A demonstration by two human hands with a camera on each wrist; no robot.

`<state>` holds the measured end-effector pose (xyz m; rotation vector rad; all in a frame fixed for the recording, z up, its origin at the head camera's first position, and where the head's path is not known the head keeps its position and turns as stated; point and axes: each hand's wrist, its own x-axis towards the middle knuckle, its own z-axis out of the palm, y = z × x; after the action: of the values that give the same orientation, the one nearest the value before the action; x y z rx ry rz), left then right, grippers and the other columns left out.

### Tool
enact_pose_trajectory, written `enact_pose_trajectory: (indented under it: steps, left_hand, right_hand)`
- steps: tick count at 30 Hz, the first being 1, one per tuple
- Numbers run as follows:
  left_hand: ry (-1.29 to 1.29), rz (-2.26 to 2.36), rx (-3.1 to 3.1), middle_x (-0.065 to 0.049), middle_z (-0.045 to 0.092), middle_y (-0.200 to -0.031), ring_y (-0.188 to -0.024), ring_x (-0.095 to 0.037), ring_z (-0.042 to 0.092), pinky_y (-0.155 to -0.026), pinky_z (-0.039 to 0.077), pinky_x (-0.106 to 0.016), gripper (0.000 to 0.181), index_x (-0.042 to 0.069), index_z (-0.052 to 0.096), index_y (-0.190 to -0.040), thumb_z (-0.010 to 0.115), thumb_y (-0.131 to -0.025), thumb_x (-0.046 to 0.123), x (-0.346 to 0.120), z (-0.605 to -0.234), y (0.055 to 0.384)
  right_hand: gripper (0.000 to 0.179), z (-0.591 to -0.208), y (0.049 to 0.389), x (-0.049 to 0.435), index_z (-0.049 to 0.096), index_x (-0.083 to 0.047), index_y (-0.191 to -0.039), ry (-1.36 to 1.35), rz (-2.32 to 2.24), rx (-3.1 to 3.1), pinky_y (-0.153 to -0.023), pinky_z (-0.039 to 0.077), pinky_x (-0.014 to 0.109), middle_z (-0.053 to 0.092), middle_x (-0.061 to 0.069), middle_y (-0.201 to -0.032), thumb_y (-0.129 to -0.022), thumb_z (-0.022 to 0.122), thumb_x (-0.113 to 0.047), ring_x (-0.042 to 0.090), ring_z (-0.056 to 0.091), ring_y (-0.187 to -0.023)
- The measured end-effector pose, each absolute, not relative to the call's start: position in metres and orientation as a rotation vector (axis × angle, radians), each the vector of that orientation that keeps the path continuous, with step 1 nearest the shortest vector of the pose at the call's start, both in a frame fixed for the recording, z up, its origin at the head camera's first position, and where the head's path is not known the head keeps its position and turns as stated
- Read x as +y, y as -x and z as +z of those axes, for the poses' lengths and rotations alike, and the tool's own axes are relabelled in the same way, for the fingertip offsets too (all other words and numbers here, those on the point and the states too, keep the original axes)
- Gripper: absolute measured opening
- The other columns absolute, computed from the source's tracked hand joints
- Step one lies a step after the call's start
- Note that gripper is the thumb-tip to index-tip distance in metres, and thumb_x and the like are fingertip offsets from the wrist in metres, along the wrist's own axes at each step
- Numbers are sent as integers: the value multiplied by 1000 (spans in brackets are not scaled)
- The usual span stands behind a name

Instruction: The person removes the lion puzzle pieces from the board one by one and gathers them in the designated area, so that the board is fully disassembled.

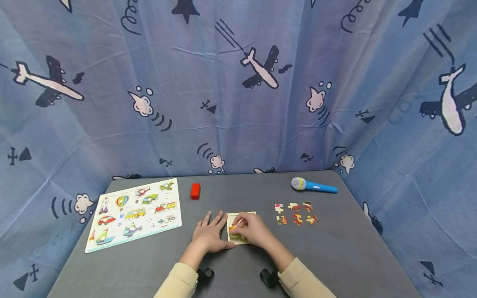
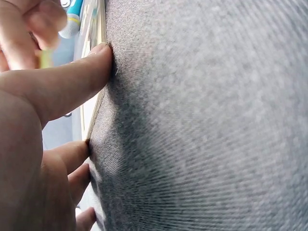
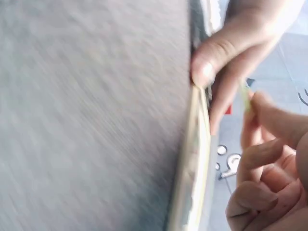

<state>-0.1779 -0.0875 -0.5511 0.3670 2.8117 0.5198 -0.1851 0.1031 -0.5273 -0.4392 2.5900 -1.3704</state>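
Note:
A small wooden puzzle board (image 1: pixel 242 241) with a pale rim lies on the table in front of the person. My left hand (image 1: pixel 209 236) rests spread beside its left edge, the thumb at the near left corner. Over the board, my right hand (image 1: pixel 253 229) pinches a yellow-green puzzle piece (image 3: pixel 246 98) between thumb and index finger. That piece appears raised off the board in the right wrist view. Some green and yellow picture shows in the board's lower part; the right hand hides much of the rest.
Several loose puzzle pieces (image 1: pixel 297 219) lie in two rows to the right. Behind them is a blue toy microphone (image 1: pixel 316 186). A red block (image 1: pixel 195 191) stands at the back, and a large vehicle picture board (image 1: pixel 149 221) lies at the left of the grey table (image 1: pixel 357 248).

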Motion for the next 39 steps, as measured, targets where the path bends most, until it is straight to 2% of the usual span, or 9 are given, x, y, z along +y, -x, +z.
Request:
enact_pose_trajectory:
  steps: [6,11,19,27,33,39]
  left_hand:
    - [-359,517,2809,-1,29,-167,-155,-39,14,-122,18,-62,98,20,37,-158,76,-78,59,-86,-543,174]
    - [-348,510,2784,-2,28,-167,-155,-39,13,-122,17,-62,97,19,36,-158,76,-80,59,-86,-536,171]
    - [-368,519,2790,-2,29,-166,-155,-40,15,-121,20,-61,98,19,37,-158,75,-79,62,-85,-535,171]
    - [-355,502,2799,-2,30,-166,-155,-39,16,-121,21,-61,98,19,38,-158,76,-78,63,-86,-534,172]
    - [-359,491,2794,-2,30,-166,-155,-39,16,-121,21,-61,98,20,38,-158,75,-78,63,-85,-535,172]
    - [-357,490,2793,-3,29,-166,-155,-39,15,-121,20,-61,97,19,38,-157,75,-78,62,-85,-533,172]
  right_hand:
    - [16,-512,184,120,76,-12,-93,425,-1391,2599,-53,47,23,71,-3,-78,-87,80,-26,16,62,-63]
    - [10,-505,179,144,79,-17,-93,399,-1383,2659,-57,46,23,72,-4,-88,-90,77,-27,13,56,-66]
    - [22,-506,172,192,74,-10,-93,77,-1436,2705,-58,48,25,71,-3,-79,-82,85,-25,12,59,-69]
    - [18,-519,168,238,73,-7,-89,25,-1301,2750,-60,47,25,70,-1,-76,-82,84,-19,11,59,-68]
    - [15,-528,169,250,74,-7,-92,1,-1204,2753,-64,49,28,72,-2,-78,-85,81,-18,11,62,-70]
    - [18,-533,173,246,74,-8,-89,-50,-1071,2818,-63,47,30,67,-3,-74,-83,83,-21,11,57,-67]
